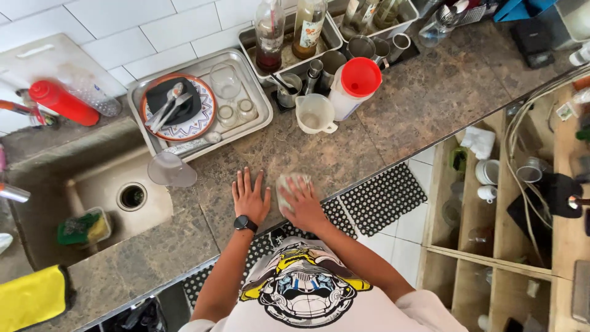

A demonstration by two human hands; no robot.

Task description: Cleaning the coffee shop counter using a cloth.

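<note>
A pale cloth [291, 186] is pressed flat to the stone surface [393, 117] under the spread fingers [294, 192] of the right hand [303, 206], judged soft, light, best bunched from above; left hand [249, 198] lies beside it, splayed, empty.

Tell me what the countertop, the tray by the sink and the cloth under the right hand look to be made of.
Countertop: mottled brown-grey stone, probably granite, with a dull polish. Tray: bare metal, likely stainless steel, going by its grey sheen and rolled rim. Cloth under the right hand: soft pale fabric, perhaps microfibre; the weave is too small to tell.
</note>
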